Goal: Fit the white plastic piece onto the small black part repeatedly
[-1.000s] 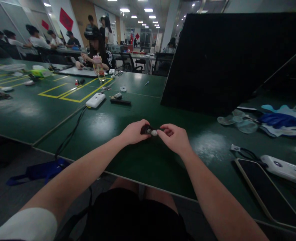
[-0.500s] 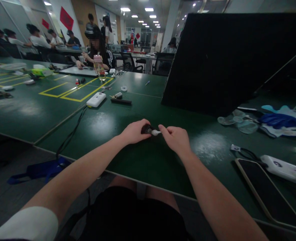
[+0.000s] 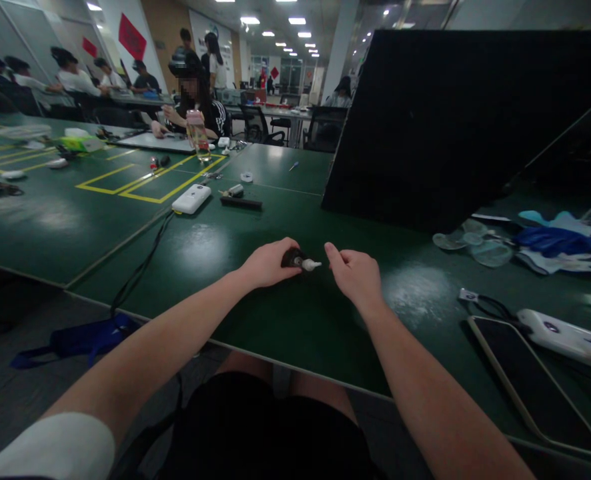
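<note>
My left hand (image 3: 268, 262) is closed around a small dark piece with a white pointed tip (image 3: 310, 265), its exact kind not clear. The piece lies level just above the green table, the tip facing right, and my fingers cover its left end. To the right of the tip, across a small gap, my right hand (image 3: 354, 275) has its fingers curled in and the thumb up against the index finger. Whether something small sits in that grip is hidden.
A big black panel (image 3: 425, 127) stands at the back right. A phone (image 3: 530, 380), a white power bank (image 3: 565, 337) and gloves (image 3: 555, 243) lie on the right. Another white power bank (image 3: 191, 199) and a black bar (image 3: 241, 203) lie beyond my hands. A person sits across the table.
My right hand has moved a little to the right, off the white tip, leaving a gap. My left hand and the dark piece have stayed in place.
</note>
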`<state>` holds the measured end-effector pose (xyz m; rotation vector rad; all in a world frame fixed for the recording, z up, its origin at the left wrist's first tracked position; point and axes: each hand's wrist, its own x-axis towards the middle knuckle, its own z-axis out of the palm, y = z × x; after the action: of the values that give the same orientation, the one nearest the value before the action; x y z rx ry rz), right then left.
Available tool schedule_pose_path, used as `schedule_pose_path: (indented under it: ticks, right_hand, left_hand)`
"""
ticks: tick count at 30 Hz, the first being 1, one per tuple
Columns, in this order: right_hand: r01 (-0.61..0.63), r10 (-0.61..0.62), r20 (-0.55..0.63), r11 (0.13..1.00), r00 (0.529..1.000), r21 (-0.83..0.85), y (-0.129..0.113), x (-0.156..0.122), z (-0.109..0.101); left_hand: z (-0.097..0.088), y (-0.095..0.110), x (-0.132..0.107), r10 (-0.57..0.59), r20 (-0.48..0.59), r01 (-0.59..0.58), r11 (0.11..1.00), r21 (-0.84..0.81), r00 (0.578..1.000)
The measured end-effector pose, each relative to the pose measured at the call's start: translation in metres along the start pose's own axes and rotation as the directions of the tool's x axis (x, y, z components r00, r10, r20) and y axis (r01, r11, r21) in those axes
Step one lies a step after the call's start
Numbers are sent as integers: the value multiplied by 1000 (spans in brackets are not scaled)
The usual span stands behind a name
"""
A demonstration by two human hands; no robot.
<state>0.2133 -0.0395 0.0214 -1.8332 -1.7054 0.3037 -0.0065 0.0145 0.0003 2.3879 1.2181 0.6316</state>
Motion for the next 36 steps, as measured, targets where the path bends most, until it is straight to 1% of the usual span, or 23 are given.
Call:
schedule_pose_path:
  ticks: [5,15,22,27,36]
  right_hand:
    - [-21,20,33,1000,999,22,-1,-2,-1]
    - [-27,26,48,999,998,29,-2,-3,-1]
    - [-31,30,35,999,999,11,-3,-2,-1]
    - [2,-2,16,1000,1000,-22,-2,-1,-1]
    - [4,-4,26,1000,1000,8,-2,-1,0]
  left_hand:
    - [0,0,0,-3,-3,3,1000,-6,1000]
    - [1,-1,0,3,-16,-3,1000,-1,1000]
    - [-1,1,0,4,-3,-4,1000,6,1000]
    - [0,1,0,-15,1,15,1000,13,1000]
    - [-2,3,0,-44,-7,44,999,30,999]
